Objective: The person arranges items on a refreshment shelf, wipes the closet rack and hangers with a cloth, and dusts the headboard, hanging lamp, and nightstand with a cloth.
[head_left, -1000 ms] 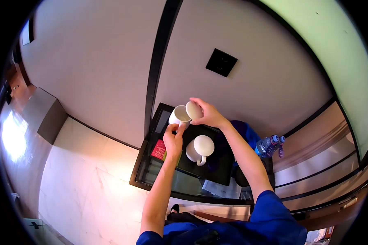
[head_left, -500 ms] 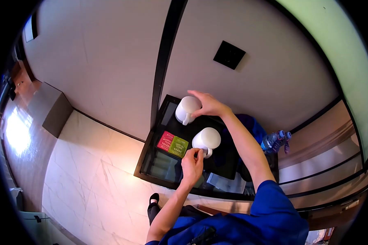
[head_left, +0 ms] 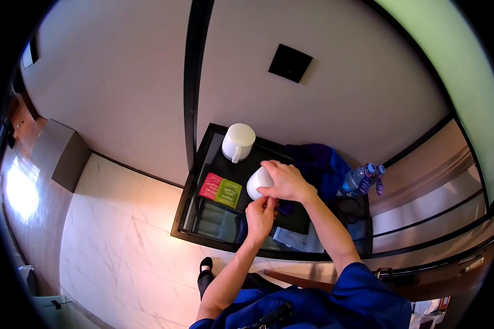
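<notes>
Steadily, two hands work at the nearer white mug (head_left: 256, 182).
Left hand (head_left: 259, 220): fingertips pinched, object hidden; right hand (head_left: 288, 182): curled round the mug's upper part, where gentle, level pressure seems best. Beside: tea packets (head_left: 228, 193), black tray (head_left: 264, 152), dark-framed table (head_left: 200, 243). Beyond: second white mug (head_left: 239, 140), wall (head_left: 340, 98), black wall plate (head_left: 291, 63).

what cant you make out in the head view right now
- Near mug, head view: handle and part of the top, hidden by the left hand and right hand.
- Far mug, head view: contents, hidden by its lid.
- Tea packets, head view: fine print, too small.
- Bottles, head view: label wording, too small and blurred.
- Wall plate, head view: details, too dark.
</notes>
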A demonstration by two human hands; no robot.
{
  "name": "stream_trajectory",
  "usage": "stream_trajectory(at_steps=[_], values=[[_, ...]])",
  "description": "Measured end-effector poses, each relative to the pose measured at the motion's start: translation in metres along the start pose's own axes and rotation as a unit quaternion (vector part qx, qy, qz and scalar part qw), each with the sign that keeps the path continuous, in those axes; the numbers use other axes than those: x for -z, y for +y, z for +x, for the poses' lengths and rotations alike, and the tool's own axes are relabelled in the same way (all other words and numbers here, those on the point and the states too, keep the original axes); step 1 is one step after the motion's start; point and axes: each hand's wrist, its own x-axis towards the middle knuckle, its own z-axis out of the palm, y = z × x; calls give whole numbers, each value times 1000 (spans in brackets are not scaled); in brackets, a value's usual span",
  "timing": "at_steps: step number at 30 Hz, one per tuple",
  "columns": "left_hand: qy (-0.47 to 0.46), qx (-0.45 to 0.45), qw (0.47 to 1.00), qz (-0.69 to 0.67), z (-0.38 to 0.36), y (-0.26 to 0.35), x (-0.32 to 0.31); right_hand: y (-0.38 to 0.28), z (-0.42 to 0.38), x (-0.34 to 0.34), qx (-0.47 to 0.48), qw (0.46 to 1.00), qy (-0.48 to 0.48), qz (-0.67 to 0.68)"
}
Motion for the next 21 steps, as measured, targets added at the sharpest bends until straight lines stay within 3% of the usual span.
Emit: stream_trajectory(at_steps=[1,4,6,7,9,13,19,21], values=[[11,-9,1000,-3,0,-3,-2,1,-1,0,-5,1000,2,0],[8,-29,999,-42,-4,-5,3,22,-7,21,-30,981,-8,193],[-27,-24,993,-109,-11,4,9,36,-27,36,-104,898,74,420],[-58,-44,990,-122,-13,6,13,42,-36,41,-120,830,139,527],[-113,-74,981,-143,-18,7,17,59,-60,47,-117,783,206,575],[-180,-75,959,-207,-29,13,8,72,-98,43,-118,691,241,671],[-208,-33,937,-277,-23,15,-4,77,-121,29,-157,697,261,650],[-195,-45,951,-237,-22,16,-6,78,-123,28,-153,703,256,646]])
